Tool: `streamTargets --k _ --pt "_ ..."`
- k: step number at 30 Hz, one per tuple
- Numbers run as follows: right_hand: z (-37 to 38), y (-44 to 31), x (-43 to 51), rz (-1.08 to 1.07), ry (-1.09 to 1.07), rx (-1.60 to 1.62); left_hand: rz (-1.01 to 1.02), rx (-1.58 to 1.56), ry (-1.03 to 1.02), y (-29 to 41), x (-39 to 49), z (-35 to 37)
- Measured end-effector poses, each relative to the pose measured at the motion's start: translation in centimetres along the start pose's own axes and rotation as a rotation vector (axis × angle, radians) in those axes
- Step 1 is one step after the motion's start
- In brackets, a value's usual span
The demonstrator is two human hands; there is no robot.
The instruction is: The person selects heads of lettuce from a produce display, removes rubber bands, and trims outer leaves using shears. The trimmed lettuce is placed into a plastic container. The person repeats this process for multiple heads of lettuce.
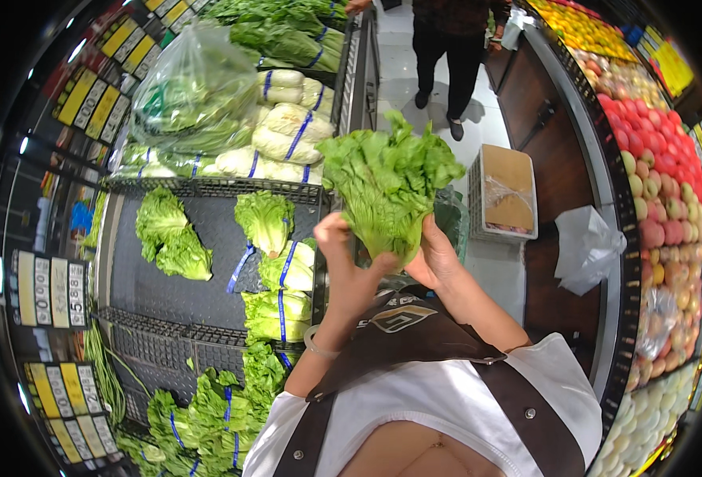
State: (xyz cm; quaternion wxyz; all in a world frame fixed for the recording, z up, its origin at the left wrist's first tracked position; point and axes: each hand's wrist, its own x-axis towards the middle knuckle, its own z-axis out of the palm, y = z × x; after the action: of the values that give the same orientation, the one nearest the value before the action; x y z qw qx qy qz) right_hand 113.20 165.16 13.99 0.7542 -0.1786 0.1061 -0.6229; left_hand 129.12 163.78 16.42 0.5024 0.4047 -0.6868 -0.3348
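A leafy green lettuce head point(390, 185) is held upright in front of my chest, its base between both hands. My left hand point(351, 262) is at its left side, thumb against the base, the other fingers bent and blurred. My right hand point(437, 253) grips the base from the right, with the fingers partly hidden behind it. Left of me, a loose lettuce head point(267, 223) lies near a blue tie band point(240, 266) on the dark display shelf point(142, 292). More lettuce point(279, 316) with blue bands is stacked at the shelf's near edge.
Napa cabbages point(291, 131) and a plastic bag of greens point(196, 95) fill the section beyond a black grid divider point(214, 188). A white crate point(503, 191) stands on the aisle floor, and a person point(452, 53) is farther off. Fruit displays point(655, 143) line the right.
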Motion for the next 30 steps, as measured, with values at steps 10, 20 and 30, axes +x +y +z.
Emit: streamTargets --k 10,20,30 --pt "-2.5 0.1 -3.6 0.05 -0.021 0.136 0.444 0.374 0.015 4.9 6.5 0.8" --pt "-1.8 -0.9 -3.6 -0.129 0.191 0.326 0.764 -0.06 -0.097 5.0 4.0 0.9" --pt "-3.2 -1.8 -3.1 -0.273 0.555 0.278 0.838 -0.294 0.144 5.4 1.7 -0.8"
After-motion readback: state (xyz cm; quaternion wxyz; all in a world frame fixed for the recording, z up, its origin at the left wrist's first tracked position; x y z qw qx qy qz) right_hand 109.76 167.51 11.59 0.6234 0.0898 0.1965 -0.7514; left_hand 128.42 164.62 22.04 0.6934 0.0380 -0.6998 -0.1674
